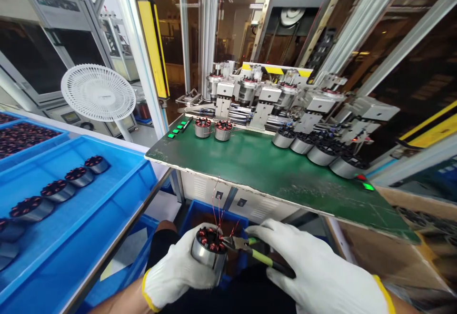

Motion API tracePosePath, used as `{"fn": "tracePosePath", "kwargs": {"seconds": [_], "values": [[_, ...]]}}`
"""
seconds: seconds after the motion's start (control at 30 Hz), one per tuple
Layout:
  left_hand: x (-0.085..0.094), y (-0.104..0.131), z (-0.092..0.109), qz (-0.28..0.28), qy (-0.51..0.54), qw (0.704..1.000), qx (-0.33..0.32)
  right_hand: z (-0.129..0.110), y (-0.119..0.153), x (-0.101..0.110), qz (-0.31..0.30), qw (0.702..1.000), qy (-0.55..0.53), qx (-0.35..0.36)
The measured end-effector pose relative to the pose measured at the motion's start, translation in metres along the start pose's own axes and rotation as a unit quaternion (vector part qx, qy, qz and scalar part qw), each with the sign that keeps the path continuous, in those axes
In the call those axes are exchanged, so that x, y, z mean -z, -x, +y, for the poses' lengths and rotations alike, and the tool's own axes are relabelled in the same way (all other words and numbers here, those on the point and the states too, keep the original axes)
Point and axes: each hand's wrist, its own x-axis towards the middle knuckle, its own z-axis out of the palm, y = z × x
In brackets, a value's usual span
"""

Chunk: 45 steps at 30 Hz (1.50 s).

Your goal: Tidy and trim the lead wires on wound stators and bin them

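Below the near edge of the surface (246,161), the left hand (182,267) grips the stator (210,252), probably heavy, stiff and slick, best held round its metal wall, clear of the easily bent wires (213,204), while the right hand (314,262) grasps pliers (262,258).

No words or numbers can be read here. The white fan (82,93) bears a small mark on its hub (too small to make out, whatever it spells). The one sign that reads plainly is the slanted yellow-and-black warning striping on a bar (276,70) that runs behind the metal fixtures (270,94) at the back of the green worktop (246,154).
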Motion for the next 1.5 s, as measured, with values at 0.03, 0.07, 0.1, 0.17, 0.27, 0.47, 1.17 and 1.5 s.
{"fn": "tracePosePath", "kwargs": {"seconds": [0.03, 0.07, 0.1, 0.17, 0.27, 0.47, 1.17, 1.5], "values": [[0.000, 0.003, 0.001, -0.003, -0.017, 1.000, 0.000, 0.000, 0.000, 0.000, -0.006, 1.000, -0.005, -0.001], [0.000, 0.005, 0.003, -0.006, -0.028, 1.000, 0.003, 0.001, 0.000, 0.000, -0.013, 1.000, -0.009, -0.003], [0.000, 0.008, 0.006, -0.006, -0.034, 0.999, 0.007, 0.001, 0.000, 0.000, -0.020, 1.000, -0.013, -0.005], [-0.003, 0.013, 0.013, -0.004, -0.053, 0.999, 0.011, 0.000, 0.000, 0.000, -0.034, 0.999, -0.018, -0.008], [-0.012, 0.017, 0.024, -0.002, -0.097, 0.995, 0.013, -0.005, -0.002, 0.003, -0.056, 0.998, -0.024, -0.008], [-0.016, 0.021, 0.033, 0.035, -0.171, 0.984, 0.024, -0.012, -0.008, 0.006, -0.092, 0.995, -0.035, -0.002], [-0.016, 0.045, 0.039, 0.169, -0.292, 0.939, -0.070, 0.006, 0.019, -0.019, 0.038, 0.994, 0.061, -0.088], [-0.018, 0.047, 0.034, 0.181, -0.278, 0.939, -0.090, -0.003, 0.015, -0.028, 0.019, 0.988, 0.113, -0.107]]}}
